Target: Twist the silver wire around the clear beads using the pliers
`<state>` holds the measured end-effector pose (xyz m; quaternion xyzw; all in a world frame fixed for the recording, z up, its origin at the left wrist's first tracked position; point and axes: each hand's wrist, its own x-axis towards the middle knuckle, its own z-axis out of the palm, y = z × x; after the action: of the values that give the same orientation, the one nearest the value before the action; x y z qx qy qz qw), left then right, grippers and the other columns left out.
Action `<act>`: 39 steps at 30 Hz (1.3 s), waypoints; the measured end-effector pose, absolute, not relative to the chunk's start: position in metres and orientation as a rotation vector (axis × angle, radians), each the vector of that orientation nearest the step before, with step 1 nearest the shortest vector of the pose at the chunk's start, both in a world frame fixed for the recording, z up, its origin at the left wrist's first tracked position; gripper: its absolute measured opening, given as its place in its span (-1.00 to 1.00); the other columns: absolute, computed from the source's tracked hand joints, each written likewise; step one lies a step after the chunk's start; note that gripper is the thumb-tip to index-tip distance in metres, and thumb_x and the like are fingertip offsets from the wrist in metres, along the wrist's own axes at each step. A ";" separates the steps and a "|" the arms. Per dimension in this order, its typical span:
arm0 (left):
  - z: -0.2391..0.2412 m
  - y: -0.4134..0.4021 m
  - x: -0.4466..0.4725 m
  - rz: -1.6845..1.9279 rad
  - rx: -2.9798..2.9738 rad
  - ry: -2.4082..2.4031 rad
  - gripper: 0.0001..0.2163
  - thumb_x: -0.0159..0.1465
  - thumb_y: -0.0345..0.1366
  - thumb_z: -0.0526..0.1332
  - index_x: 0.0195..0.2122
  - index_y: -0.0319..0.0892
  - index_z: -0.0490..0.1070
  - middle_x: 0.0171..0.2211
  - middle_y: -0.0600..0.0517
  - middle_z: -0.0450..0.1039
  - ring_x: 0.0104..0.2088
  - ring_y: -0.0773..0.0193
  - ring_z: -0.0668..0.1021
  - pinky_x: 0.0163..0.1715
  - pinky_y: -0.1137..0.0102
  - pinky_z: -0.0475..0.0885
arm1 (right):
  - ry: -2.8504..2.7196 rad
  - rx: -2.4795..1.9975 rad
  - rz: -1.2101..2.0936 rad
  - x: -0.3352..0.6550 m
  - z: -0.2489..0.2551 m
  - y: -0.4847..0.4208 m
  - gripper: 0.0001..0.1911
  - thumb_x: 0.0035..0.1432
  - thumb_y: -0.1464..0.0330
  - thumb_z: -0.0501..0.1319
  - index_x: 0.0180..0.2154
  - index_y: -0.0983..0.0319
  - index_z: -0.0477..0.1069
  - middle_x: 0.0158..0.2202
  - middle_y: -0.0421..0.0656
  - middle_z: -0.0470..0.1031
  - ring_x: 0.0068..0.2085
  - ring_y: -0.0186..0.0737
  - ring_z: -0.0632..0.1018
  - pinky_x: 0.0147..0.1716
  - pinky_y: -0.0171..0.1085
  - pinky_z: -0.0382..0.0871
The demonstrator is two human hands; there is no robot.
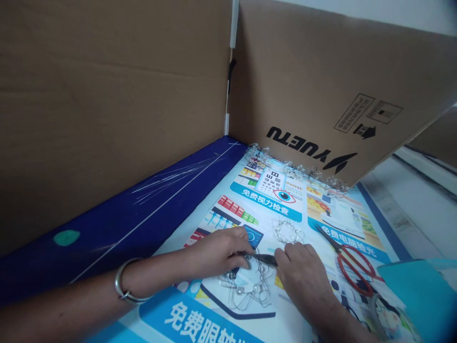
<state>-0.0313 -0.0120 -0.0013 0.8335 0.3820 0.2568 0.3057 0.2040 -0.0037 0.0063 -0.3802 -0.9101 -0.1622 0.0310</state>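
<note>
My left hand is closed in a pinch, and a silver bangle sits on that wrist. My right hand is closed too, fingertips facing the left hand. Between the two hands a dark slim tool, like pliers or tweezers, lies gripped over the poster. Beneath it spreads a tangle of thin wire with clear beads. A second small wire-and-bead piece rests just beyond the right hand.
Red-handled scissors lie to the right on the printed poster. A teal object sits at the right edge. Cardboard walls stand left and behind; more clear beads line the back cardboard's foot.
</note>
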 end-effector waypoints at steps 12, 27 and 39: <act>0.000 -0.010 -0.031 0.609 2.181 1.032 -0.90 0.19 -0.27 0.22 -0.39 -0.18 0.35 -0.38 0.08 0.34 -0.33 0.31 0.41 -0.34 0.46 0.26 | -2.826 -1.077 -0.634 0.204 0.003 0.004 -0.93 0.06 0.48 0.14 -0.37 0.20 0.32 -0.45 -0.15 0.27 -0.38 -0.15 0.25 -0.36 -0.15 0.00; -0.001 -0.009 -0.030 0.596 2.121 1.038 -0.92 0.17 -0.30 0.23 -0.36 -0.17 0.35 -0.35 0.08 0.36 -0.31 0.29 0.41 -0.32 0.44 0.26 | -2.823 -0.849 -0.892 0.206 0.023 0.001 -0.85 0.18 0.41 0.06 -0.23 0.27 0.37 -0.44 -0.13 0.30 -0.37 -0.17 0.29 -0.35 -0.13 0.04; -0.005 -0.009 -0.029 0.619 2.138 1.044 -0.92 0.16 -0.30 0.23 -0.37 -0.17 0.36 -0.35 0.07 0.35 -0.30 0.27 0.41 -0.32 0.43 0.27 | -2.889 -0.883 -0.860 0.202 0.046 0.009 -0.94 0.06 0.42 0.19 -0.34 0.22 0.36 -0.46 -0.16 0.30 -0.36 -0.18 0.28 -0.36 -0.18 0.00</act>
<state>-0.0289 -0.0090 -0.0054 0.8193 0.4003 0.2371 0.3350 0.2015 0.0088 0.0462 -0.2812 -0.9198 -0.2737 0.0003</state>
